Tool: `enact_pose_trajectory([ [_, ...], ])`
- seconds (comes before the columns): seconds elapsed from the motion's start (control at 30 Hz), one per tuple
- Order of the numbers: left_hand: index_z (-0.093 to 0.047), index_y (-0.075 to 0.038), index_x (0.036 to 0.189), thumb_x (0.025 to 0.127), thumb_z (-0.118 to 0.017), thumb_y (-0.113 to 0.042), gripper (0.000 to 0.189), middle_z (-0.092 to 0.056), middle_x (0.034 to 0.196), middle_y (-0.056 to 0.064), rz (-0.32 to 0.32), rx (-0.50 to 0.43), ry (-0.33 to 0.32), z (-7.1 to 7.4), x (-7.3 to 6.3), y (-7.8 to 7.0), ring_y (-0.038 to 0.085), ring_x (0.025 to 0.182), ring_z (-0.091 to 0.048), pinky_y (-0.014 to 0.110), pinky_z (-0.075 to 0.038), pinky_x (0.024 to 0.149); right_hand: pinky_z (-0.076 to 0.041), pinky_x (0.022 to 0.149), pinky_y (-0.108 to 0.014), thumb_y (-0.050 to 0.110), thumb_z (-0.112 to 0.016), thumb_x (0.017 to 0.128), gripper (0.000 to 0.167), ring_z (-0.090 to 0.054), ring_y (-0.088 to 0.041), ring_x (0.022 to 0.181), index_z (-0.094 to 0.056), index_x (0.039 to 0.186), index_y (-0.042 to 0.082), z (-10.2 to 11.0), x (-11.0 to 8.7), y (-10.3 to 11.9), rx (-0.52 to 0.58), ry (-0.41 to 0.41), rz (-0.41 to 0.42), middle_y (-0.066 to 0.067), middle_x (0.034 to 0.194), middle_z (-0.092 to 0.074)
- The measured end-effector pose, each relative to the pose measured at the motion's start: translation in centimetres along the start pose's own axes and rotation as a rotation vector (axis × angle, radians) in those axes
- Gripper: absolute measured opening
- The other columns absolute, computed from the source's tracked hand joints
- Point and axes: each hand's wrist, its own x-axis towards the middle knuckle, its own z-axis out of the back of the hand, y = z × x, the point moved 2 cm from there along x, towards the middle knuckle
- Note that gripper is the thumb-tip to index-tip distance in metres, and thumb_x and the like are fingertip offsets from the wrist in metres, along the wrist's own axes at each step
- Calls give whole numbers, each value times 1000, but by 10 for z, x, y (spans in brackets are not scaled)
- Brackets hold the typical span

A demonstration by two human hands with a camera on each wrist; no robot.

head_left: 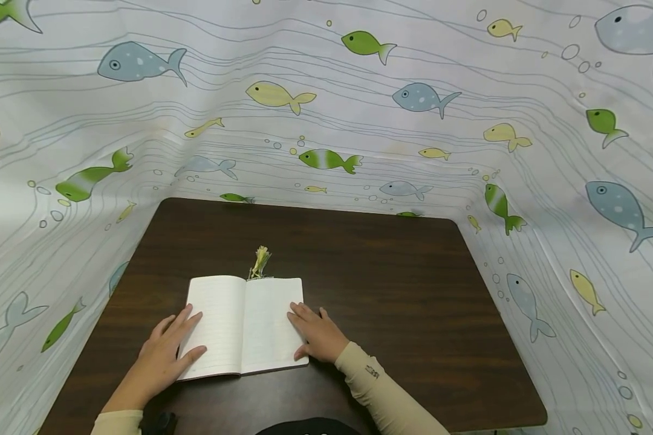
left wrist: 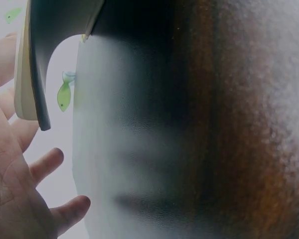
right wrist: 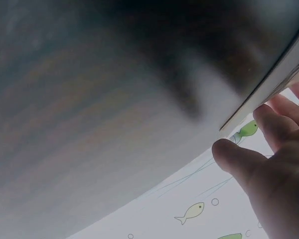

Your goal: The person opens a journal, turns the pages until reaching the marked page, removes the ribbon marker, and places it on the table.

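Observation:
An open notebook (head_left: 217,326) with lined, seemingly unwritten pages lies on the dark wooden table. My left hand (head_left: 165,350) rests over its left edge, fingers spread and thumb on the page. On the right edge lies my right hand (head_left: 320,333), its fingertips and thumb touching the right page. From the notebook's top, near the spine, sticks out a yellow-green tassel-like piece (head_left: 260,261). The left wrist view shows the dark cover (left wrist: 37,64) and pages edge-on beside the left hand (left wrist: 15,174). In the right wrist view the right hand (right wrist: 274,154) meets the notebook's edge.
The brown table (head_left: 392,314) extends beyond the notebook to the back and right. A white fish-print curtain (head_left: 337,121) surrounds it on the far side and both flanks. A dark rounded object (head_left: 307,426) shows at the bottom edge of the head view.

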Motion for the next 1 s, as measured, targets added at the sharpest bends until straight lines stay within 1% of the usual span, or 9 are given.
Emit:
enact_pose_trajectory([
  [0.13, -44, -9, 153, 97, -68, -44, 71, -28, 163, 22, -3, 2, -8, 0, -1, -1, 59, 133, -31, 86, -28, 86, -37, 111, -60, 54, -75, 79, 93, -31, -20, 151, -43, 155, 11, 2, -1, 2, -28, -41, 15, -5, 164, -33],
  [0.23, -44, -8, 153, 97, -67, -44, 71, -29, 163, 22, -3, 4, -9, -1, -1, -1, 59, 133, -31, 86, -29, 87, -40, 109, -60, 54, -76, 77, 91, -36, -22, 148, -48, 152, 10, 2, 0, 4, -53, -96, 28, -7, 161, -39],
  [0.3, -43, -8, 153, 97, -67, -45, 71, -28, 163, 23, 0, 5, -7, -1, -1, -1, 59, 133, -31, 86, -28, 87, -41, 108, -60, 55, -77, 76, 93, -37, -23, 148, -47, 152, 9, 0, 1, 5, -62, -125, 27, -9, 160, -40],
  [0.37, -44, -8, 153, 97, -67, -45, 71, -28, 162, 23, 2, 7, -7, -1, -1, -1, 59, 134, -30, 86, -28, 87, -41, 108, -60, 57, -77, 76, 100, -35, -26, 148, -41, 155, 7, -3, 3, 7, -70, -151, 15, -12, 161, -37],
  [0.43, -44, -7, 152, 97, -67, -44, 70, -29, 162, 24, 4, 9, -8, -1, -1, -1, 59, 134, -30, 85, -28, 87, -40, 109, -60, 59, -77, 76, 110, -30, -30, 151, -29, 159, 5, -5, 4, 8, -67, -165, -9, -15, 164, -30],
  [0.57, -45, -7, 151, 97, -67, -44, 69, -30, 161, 24, 9, 13, -9, -1, -2, -2, 58, 134, -31, 85, -29, 88, -32, 111, -66, 61, -77, 75, 125, -20, -36, 153, -9, 162, 2, -6, 6, 11, -55, -199, -56, -19, 168, -16],
  [0.67, -46, -7, 151, 97, -67, -44, 69, -30, 161, 24, 11, 16, -5, 0, -3, -3, 58, 134, -31, 85, -29, 88, -28, 111, -70, 62, -77, 74, 127, -15, -39, 154, -8, 162, 2, -6, 6, 12, -59, -229, -68, -22, 168, -9],
  [0.83, -45, -6, 151, 97, -67, -43, 69, -30, 162, 24, 12, 11, 0, 0, -4, -3, 57, 134, -30, 84, -29, 89, -27, 110, -72, 61, -76, 74, 126, -14, -39, 154, -8, 161, 0, -5, 7, 12, -59, -286, -52, -22, 168, -10],
  [1.0, -45, -6, 152, 97, -67, -43, 69, -29, 162, 23, 17, 7, 3, -1, -4, -3, 57, 135, -29, 85, -28, 89, -27, 115, -64, 53, -78, 80, 125, -21, -32, 153, -2, 159, -6, -1, 10, 15, 11, -319, -10, -22, 166, -18],
])
